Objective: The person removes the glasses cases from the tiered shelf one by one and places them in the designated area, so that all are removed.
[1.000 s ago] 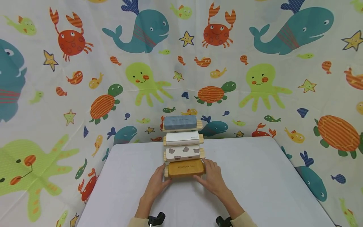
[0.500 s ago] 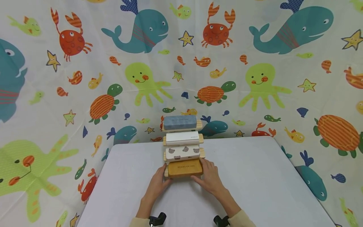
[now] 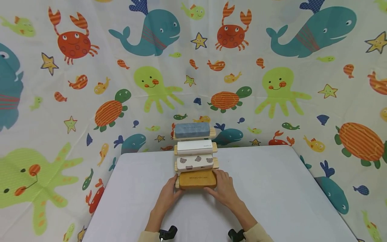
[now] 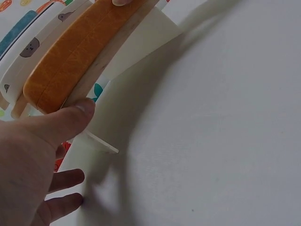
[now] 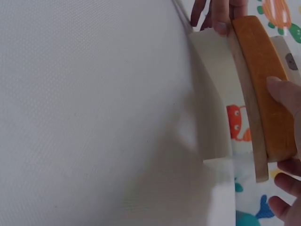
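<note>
In the head view, the mustard case [image 3: 198, 179] lies on the lowest tier of the wooden rack [image 3: 215, 148] on the desk [image 3: 272, 188]. Your right hand [image 3: 225, 190] grips the case's right end; your left hand [image 3: 167, 194] grips the rack's left end. The bear-print case [image 3: 195, 163] sits just behind, so any adjustment is best made along the tier. In the left wrist view, your thumb presses the slat [image 4: 96, 75], which should brace the rack. In the right wrist view, your thumb lies over the case; even pressure should hold it level.
</note>
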Motion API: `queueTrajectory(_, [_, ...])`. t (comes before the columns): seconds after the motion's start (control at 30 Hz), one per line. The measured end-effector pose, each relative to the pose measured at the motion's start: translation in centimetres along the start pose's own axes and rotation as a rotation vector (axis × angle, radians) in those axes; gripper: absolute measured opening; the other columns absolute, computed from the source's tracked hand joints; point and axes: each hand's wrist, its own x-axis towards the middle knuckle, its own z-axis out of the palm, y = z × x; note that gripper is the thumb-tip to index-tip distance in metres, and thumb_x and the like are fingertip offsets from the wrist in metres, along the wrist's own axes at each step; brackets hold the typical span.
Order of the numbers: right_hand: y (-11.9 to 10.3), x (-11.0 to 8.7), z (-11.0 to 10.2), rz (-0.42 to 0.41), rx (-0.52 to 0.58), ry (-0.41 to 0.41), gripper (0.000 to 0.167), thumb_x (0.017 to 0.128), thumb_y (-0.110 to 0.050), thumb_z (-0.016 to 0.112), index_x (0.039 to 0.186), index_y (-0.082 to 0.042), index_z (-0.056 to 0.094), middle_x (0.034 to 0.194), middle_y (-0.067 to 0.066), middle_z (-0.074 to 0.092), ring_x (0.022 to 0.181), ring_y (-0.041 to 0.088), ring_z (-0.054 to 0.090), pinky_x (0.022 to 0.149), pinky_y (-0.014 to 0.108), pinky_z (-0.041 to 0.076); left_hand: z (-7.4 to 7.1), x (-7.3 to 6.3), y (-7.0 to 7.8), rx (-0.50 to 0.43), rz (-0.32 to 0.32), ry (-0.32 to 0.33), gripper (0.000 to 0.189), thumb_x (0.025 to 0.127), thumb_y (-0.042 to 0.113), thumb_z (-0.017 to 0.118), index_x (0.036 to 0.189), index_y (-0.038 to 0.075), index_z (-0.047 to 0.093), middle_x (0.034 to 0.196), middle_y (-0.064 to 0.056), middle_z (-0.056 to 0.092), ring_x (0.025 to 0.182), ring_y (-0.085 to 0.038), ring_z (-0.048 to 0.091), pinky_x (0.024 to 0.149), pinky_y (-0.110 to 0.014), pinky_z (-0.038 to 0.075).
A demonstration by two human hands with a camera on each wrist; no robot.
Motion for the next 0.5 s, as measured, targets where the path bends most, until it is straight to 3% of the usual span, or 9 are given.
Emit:
queueTrajectory(0.27, [0.12,0.4,-0.34,-0.006,0.004,-0.048,0.088,0.078,-0.065,0.076,0.144,-0.013,0.048,0.135,0.011,0.053,0.119,0.027,0.048,0.096,0.046,0.045,-0.13,-0.21,-0.1,-0.042,-0.006,0.014,0.074,0.09,0.027,0.075,0.149,-0.002,0.042,0.147,-0.019,0.053,0.136,-0.036,0.052,0.113,-0.051,0.044])
queueTrajectory(0.5, [0.19,0.62,-0.37,-0.024,-0.014,-0.049,0.087,0.077,-0.063,0.077,0.141,-0.012,0.048,0.136,0.011,0.054,0.12,0.028,0.048,0.095,0.047,0.046,-0.15,-0.27,-0.13,-0.067,-0.013,0.01,0.071,0.09,0.023,0.074,0.149,-0.002,0.042,0.147,-0.02,0.054,0.135,-0.036,0.053,0.113,-0.051,0.044])
